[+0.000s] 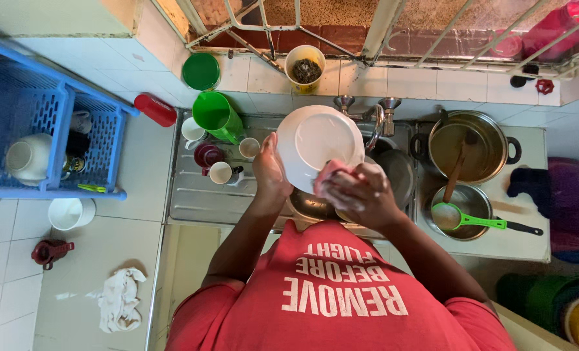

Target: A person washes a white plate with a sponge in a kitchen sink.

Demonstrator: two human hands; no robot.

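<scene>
At centre frame, the left hand [270, 170] holds a white plate [318, 146] by its left rim, the grip closed on the edge, with the plate tilted up on edge above the sink [400, 170]. The right hand [361, 194] presses a pink sponge [331, 172] against the lower right part of the plate, its grip closed around the sponge. A tap [374, 114] stands just behind the plate, at the back of the sink. On the draining board [198, 195], left of the plate, stand a green jug [218, 117], a white mug [192, 130], a dark red cup [206, 155] and two small white cups [221, 172] close together. A green lid [201, 71] and a yellow cup [304, 67] sit on the window ledge at upper centre. A red bottle [155, 109] lies on the worktop [107, 247] just left of the draining board. At upper left, a blue plastic rack [42, 104] carries a white bowl [28, 158]. Below the rack a white cup [70, 212] stands on the worktop; further down lies a crumpled white cloth [120, 299]. Right of the sink, a large steel pot [468, 146] holds a wooden spoon, and a smaller steel bowl [465, 205] carries a green ladle [461, 218].
</scene>
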